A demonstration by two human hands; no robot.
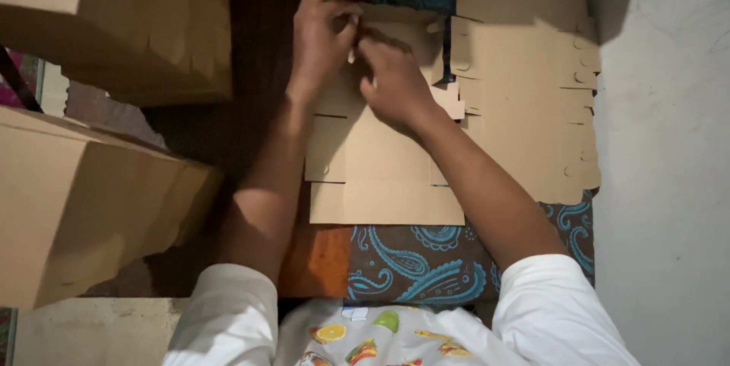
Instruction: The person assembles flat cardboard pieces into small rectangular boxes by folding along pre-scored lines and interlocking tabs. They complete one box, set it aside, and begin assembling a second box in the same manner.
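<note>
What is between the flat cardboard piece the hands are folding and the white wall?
A stack of flat die-cut cardboard sheets lies between the cardboard piece and the white wall, as the head view shows.

A single head-worn camera is looking steeply down from above the person's chest, close in, taking in both forearms, the flat cardboard blank [384, 160] on the patterned cloth [426, 259], and the wall [669, 183] at right.
</note>
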